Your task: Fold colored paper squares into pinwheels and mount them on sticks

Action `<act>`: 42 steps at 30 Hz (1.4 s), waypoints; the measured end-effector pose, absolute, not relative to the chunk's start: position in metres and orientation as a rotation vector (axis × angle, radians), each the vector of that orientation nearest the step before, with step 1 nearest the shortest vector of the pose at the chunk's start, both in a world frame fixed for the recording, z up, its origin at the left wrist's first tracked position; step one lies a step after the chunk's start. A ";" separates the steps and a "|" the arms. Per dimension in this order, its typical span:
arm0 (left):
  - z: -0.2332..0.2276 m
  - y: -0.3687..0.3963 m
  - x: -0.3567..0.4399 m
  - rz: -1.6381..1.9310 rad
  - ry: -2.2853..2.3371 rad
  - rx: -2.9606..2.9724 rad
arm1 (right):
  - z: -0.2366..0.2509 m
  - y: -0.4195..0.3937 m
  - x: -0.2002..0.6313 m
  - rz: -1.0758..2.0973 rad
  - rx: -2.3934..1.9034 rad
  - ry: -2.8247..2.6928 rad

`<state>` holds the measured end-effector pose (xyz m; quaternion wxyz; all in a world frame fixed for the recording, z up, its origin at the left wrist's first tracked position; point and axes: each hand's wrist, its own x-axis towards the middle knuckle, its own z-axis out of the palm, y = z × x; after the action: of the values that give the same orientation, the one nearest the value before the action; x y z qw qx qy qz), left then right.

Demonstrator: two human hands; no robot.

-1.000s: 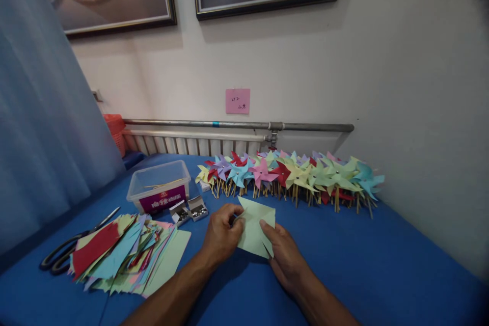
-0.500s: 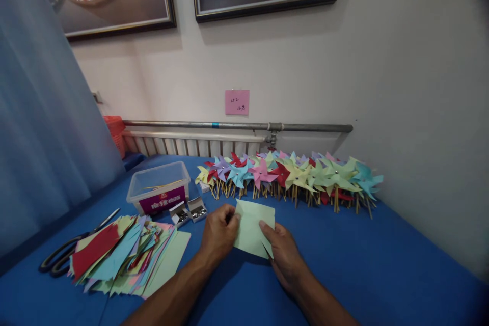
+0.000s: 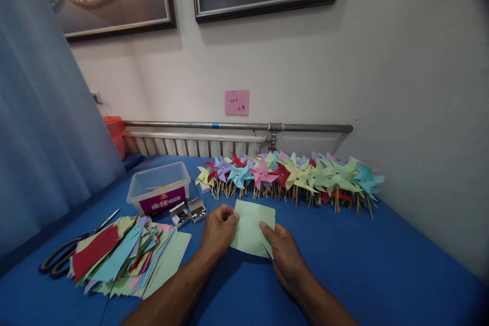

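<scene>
Head cam view from where I was watching: the blue desk (image 3: pixel 382 260) took up most of the frame, with the green paper square (image 3: pixel 252 234) sitting between both hands, just above the cloth. It ran a bit wider left to right. Left hand (image 3: pixel 218 232) was pinching its left edge, right hand (image 3: pixel 284 252) pinching the lower right corner, so both were on it, neither closer. Paper stack (image 3: pixel 122 260) lay off to the left, pinwheels (image 3: pixel 290 175) behind.

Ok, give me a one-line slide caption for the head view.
Both hands, left hand and right hand, hold a pale green paper square before a row of pinwheels.
</scene>
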<state>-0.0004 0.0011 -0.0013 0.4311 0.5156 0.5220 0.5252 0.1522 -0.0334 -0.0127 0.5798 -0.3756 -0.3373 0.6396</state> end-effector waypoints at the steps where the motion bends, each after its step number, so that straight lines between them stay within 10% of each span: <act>1: -0.002 0.002 0.000 1.308 1.297 1.276 | -0.014 -0.033 0.152 1.491 -0.879 -0.801; 29: 0.000 -0.013 -0.003 1.336 1.037 2.231 | -0.015 -0.030 0.155 1.380 -0.914 -0.721; 42: 0.008 -0.010 0.000 1.223 1.193 1.559 | -0.019 -0.021 0.163 1.161 -1.069 -0.836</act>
<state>0.0005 -0.0101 0.0080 0.4026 0.6170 0.4721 0.4841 0.1630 -0.0212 -0.0188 0.6271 -0.4660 -0.3646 0.5065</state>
